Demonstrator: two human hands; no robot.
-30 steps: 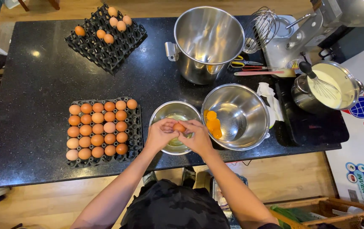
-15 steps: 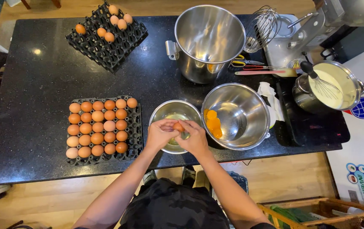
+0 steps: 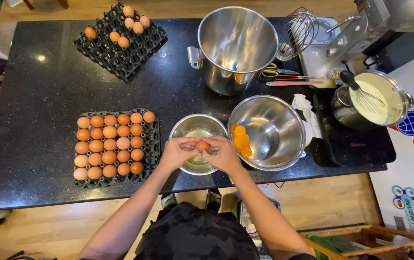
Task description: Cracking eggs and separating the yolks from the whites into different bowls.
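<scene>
Both my hands hold one brown egg (image 3: 202,144) over a small steel bowl (image 3: 192,127) that has clear liquid in it. My left hand (image 3: 178,152) grips the egg's left side and my right hand (image 3: 226,154) its right side. To the right stands a bigger steel bowl (image 3: 273,113) with several yolks (image 3: 241,142) lying against its left wall. A black tray of brown eggs (image 3: 111,143), almost full, lies to the left of my hands.
At the back left is a second black tray (image 3: 118,48) with several eggs. A tall steel mixing bowl (image 3: 236,45), a wire whisk attachment (image 3: 297,32), scissors (image 3: 275,72), a pot of pale batter with a whisk (image 3: 375,98) and a crumpled tissue (image 3: 306,108) stand on the black counter (image 3: 38,96).
My hands have stayed over the small bowl with the egg between them; they have closed in slightly. Nothing else has moved.
</scene>
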